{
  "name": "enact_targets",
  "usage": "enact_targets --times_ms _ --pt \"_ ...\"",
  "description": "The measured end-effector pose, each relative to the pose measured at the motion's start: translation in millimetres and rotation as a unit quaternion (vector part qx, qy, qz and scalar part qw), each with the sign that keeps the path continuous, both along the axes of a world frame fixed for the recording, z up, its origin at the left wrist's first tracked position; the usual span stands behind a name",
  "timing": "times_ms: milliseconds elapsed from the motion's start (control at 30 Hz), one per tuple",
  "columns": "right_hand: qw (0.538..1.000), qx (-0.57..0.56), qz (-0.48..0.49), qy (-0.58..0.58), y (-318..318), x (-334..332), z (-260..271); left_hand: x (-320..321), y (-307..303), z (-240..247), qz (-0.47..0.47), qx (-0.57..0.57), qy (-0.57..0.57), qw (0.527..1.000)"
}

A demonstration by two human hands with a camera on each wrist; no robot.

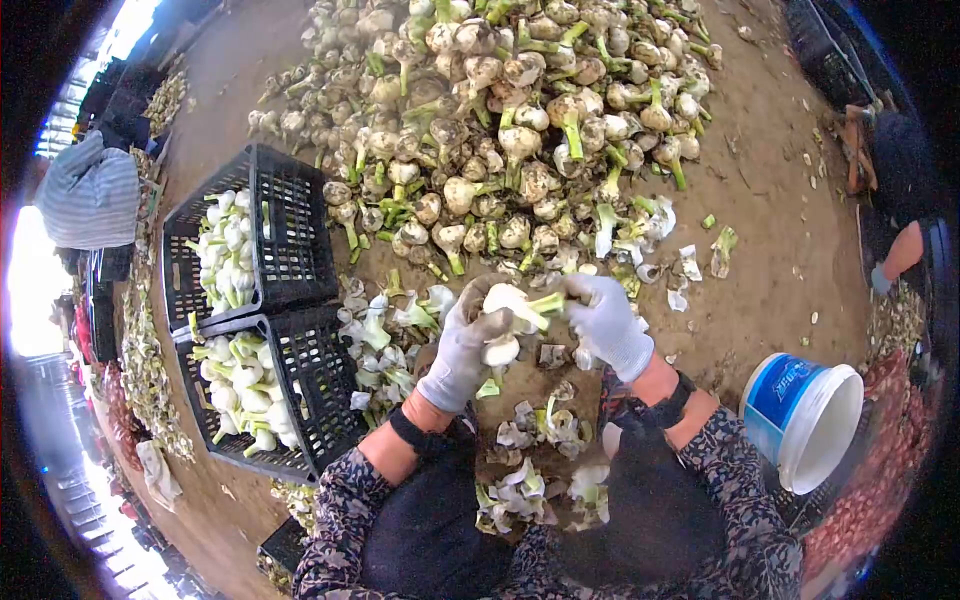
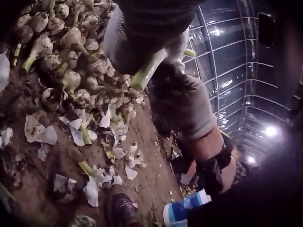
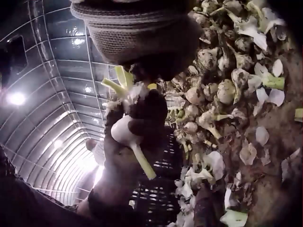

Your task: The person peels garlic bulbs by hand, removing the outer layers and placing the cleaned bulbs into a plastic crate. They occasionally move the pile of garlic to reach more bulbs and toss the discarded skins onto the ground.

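My gloved left hand holds white garlic bulbs, one with its green stem pointing right and another below it. In the right wrist view a bulb with a long stem hangs from that hand's dark-stained fingers. My gloved right hand has its fingertips curled at the stem end, close to the left hand; whether they pinch the stem or peel is partly hidden. In the left wrist view a cut stem sticks out between the two hands.
Unpeeled garlic is heaped ahead. Two black crates of cleaned bulbs stand at the left. A white and blue bucket is at the right, with peels on the ground between the legs. Another person's arm shows at far right.
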State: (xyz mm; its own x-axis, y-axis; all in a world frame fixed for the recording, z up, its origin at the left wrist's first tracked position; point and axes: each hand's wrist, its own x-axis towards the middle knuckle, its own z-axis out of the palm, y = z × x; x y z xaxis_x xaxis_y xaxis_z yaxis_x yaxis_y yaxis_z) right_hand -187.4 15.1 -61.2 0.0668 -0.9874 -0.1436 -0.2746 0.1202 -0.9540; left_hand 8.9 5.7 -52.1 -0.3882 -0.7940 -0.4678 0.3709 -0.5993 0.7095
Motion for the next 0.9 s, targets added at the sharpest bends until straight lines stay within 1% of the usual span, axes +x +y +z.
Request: enact_targets --times_ms 67,100,133,200,233,267,300,333,367,400,467,500,533,567,600,667,700,733,767,800,833,900 --pt "0.992 -0.065 -0.036 0.099 -4 -8 -2 1 -1 3 -0.063 -0.045 -0.035 0.996" --pt "0.991 -0.061 -0.069 0.093 -9 -15 -2 0 2 7 -0.067 -0.024 -0.005 0.997" --pt "0.989 -0.058 -0.104 0.087 -14 -23 -1 -1 3 9 -0.101 -0.005 -0.007 0.995" --pt "0.967 -0.118 -0.107 0.2 -20 -42 -15 -1 6 11 -0.169 0.034 -0.011 0.985" --pt "0.959 -0.091 -0.081 0.257 -21 -53 -25 3 6 7 -0.213 0.027 -0.006 0.977" --pt "0.946 -0.064 -0.055 0.312 -22 -64 -34 5 6 4 -0.196 0.046 0.019 0.979" --pt "0.929 -0.039 -0.028 0.366 -25 -66 -31 6 6 2 -0.177 0.064 0.045 0.981" --pt "0.953 -0.033 -0.01 0.3 -22 -66 -27 8 6 2 -0.156 0.084 0.069 0.982" --pt "0.973 -0.025 0.009 0.23 -14 -65 -23 10 5 2 -0.127 0.075 0.091 0.985" --pt "0.987 -0.017 0.027 0.16 -7 -61 -11 12 3 -3 -0.121 0.084 0.092 0.985" --pt "0.973 -0.131 0.081 0.174 7 -41 15 9 6 2 -0.062 0.117 0.092 0.987" --pt "0.96 -0.187 0.105 0.18 13 -27 28 6 6 6 -0.061 0.122 0.083 0.987" --pt "0.961 -0.224 0.09 0.137 16 -15 39 2 6 11 -0.06 0.126 0.075 0.987" --pt "0.961 -0.219 0.101 0.137 16 -6 41 1 5 13 -0.06 0.13 0.065 0.988" --pt "0.961 -0.215 0.111 0.136 16 -1 41 2 6 9 -0.059 0.14 0.083 0.985" --pt "0.966 -0.21 0.102 0.114 14 -1 39 6 9 -6 -0.056 0.16 0.12 0.978" --pt "0.968 -0.208 0.098 0.104 13 0 37 6 9 -5 -0.034 0.175 0.144 0.973" --pt "0.987 -0.147 0.065 0.022 14 1 31 5 9 -5 -0.051 0.156 0.134 0.977" --pt "0.994 -0.084 0.032 -0.06 18 2 24 4 9 -3 -0.069 0.137 0.124 0.98" --pt "0.99 -0.02 -0.002 -0.14 18 3 26 2 9 2 -0.086 0.119 0.115 0.982" --pt "0.963 0.112 -0.071 -0.237 14 0 34 5 5 12 -0.127 0.115 0.084 0.982" --pt "0.963 0.137 -0.118 -0.198 -3 -17 27 8 7 6 -0.196 0.073 0.062 0.976"
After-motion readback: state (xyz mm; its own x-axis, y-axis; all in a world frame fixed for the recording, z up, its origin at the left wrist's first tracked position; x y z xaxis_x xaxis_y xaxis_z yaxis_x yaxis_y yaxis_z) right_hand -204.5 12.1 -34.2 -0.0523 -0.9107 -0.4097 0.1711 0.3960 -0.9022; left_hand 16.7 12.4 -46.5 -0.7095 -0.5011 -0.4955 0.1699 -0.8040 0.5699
